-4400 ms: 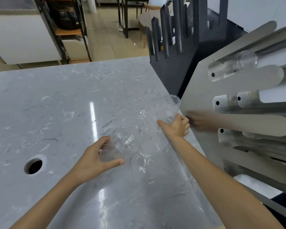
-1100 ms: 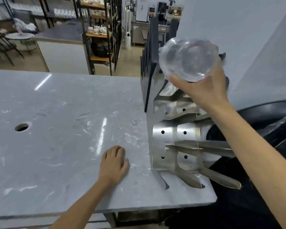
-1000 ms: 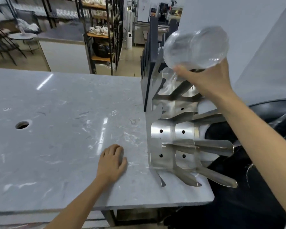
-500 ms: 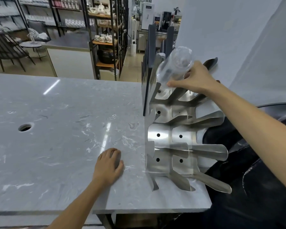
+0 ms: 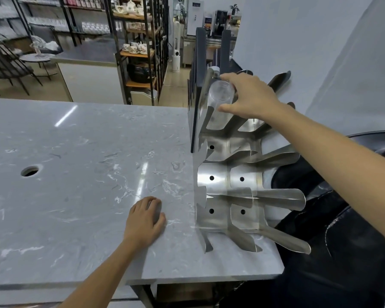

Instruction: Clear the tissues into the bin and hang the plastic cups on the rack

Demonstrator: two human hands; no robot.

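A shiny steel rack with flat upward-slanting prongs stands at the right end of the grey marble table. A clear plastic cup sits upside down over a prong in the rack's top row, its base pointing up. My right hand curls around the cup's upper part, thumb below and fingers on top. My left hand lies flat on the table just left of the rack's foot and holds nothing. No tissues are in view.
A dark grey slotted rack stands behind the steel one. A black bin bag hangs beside the table's right edge, under the prongs. A round hole pierces the tabletop at left. Shelves and chairs stand beyond the table.
My right hand brought the cup down from above the rack and slid it over a top prong. My left hand stayed flat on the table.
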